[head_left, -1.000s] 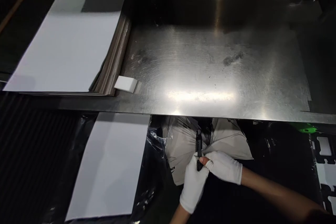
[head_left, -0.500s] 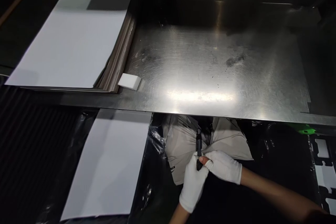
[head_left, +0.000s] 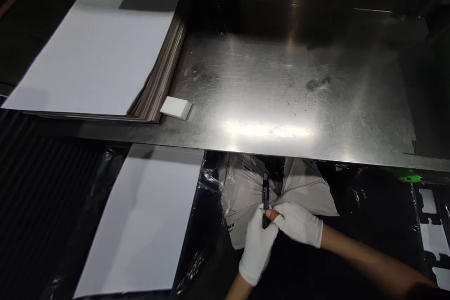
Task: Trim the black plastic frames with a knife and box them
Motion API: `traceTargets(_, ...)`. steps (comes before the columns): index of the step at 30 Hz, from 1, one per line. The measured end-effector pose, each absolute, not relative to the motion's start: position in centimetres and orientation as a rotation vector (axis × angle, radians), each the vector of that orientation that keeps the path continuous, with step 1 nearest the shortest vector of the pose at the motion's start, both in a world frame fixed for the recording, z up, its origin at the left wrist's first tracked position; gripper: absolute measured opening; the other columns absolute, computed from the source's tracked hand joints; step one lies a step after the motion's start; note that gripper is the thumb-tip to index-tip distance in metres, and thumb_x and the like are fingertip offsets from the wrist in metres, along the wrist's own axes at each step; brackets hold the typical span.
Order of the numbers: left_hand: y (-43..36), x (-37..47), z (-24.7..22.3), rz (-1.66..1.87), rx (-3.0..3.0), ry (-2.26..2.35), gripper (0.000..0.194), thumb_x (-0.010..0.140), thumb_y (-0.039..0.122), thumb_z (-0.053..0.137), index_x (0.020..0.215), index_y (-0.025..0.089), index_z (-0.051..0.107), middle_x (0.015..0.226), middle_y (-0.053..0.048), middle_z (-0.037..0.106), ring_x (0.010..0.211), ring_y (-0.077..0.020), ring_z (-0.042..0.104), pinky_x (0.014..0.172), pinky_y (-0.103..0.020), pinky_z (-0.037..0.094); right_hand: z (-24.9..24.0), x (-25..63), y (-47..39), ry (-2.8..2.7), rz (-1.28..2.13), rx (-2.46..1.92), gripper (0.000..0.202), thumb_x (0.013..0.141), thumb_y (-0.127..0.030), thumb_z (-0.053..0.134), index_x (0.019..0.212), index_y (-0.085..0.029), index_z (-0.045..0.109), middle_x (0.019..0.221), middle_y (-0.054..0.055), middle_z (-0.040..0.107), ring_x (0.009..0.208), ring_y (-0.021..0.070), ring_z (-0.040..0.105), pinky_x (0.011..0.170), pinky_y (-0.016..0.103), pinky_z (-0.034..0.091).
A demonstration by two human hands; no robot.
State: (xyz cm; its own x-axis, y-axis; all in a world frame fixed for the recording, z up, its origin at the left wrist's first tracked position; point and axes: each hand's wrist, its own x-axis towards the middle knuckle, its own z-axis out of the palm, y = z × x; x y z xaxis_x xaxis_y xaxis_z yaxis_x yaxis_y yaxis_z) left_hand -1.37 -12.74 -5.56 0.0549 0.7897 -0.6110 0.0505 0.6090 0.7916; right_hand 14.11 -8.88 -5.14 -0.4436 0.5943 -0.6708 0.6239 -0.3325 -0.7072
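Low in the view, my left hand, in a white glove, is closed around the lower end of a slim black tool. The tool points away from me, above my light trousers. My right hand, gloved with a bare thumb tip, comes in from the right. Its fingers are closed, and the thumb presses against the tool beside my left hand. Whatever lies between the fingers of my right hand, apart from the tool, is hidden.
A thick stack of white-topped sheets lies on the metal table, with a white block at its corner. Below the table edge are a white sheet and, at right, a green object near black cut-out frames.
The camera view has shifted slightly. Both hands keep the same hold on the black tool.
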Motion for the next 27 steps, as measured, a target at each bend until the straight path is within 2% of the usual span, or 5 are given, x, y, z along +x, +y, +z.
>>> traceTargets(7, -12.82, -1.56, -5.72, 0.654, 0.761, 1.436, 0.017, 0.084, 0.033, 0.072, 0.096, 0.021, 0.070, 0.084, -0.002, 0.068, 0.086, -0.0247, 0.067, 0.081, -0.036, 0.059, -5.22, 13.95, -8.78, 1.833, -1.905, 1.628, 0.048, 0.116, -0.044, 0.044, 0.087, -0.017, 0.071, 0.085, 0.007, 0.076, 0.075, 0.0184, 0.064, 0.068, 0.029, 0.038)
traceTargets(14, -12.62, -1.35, -5.30, 0.639, 0.771, 1.433, 0.017, 0.086, 0.034, 0.069, 0.097, 0.021, 0.070, 0.096, -0.005, 0.074, 0.091, -0.0263, 0.069, 0.081, -0.036, 0.059, -5.52, 14.13, -8.92, 1.830, -1.930, 1.646, 0.048, 0.115, -0.044, 0.044, 0.086, -0.017, 0.071, 0.082, 0.006, 0.073, 0.072, 0.0186, 0.061, 0.066, 0.031, 0.037)
traceTargets(27, -12.58, -1.09, -5.33, 0.635, 0.833, 1.435, 0.016, 0.086, 0.029, 0.068, 0.100, 0.021, 0.071, 0.100, -0.008, 0.077, 0.095, -0.0275, 0.070, 0.085, -0.036, 0.058, -5.33, 14.58, -8.92, 1.832, -1.948, 1.671, 0.047, 0.115, -0.043, 0.045, 0.085, -0.017, 0.070, 0.080, 0.006, 0.073, 0.072, 0.0179, 0.059, 0.066, 0.030, 0.036)
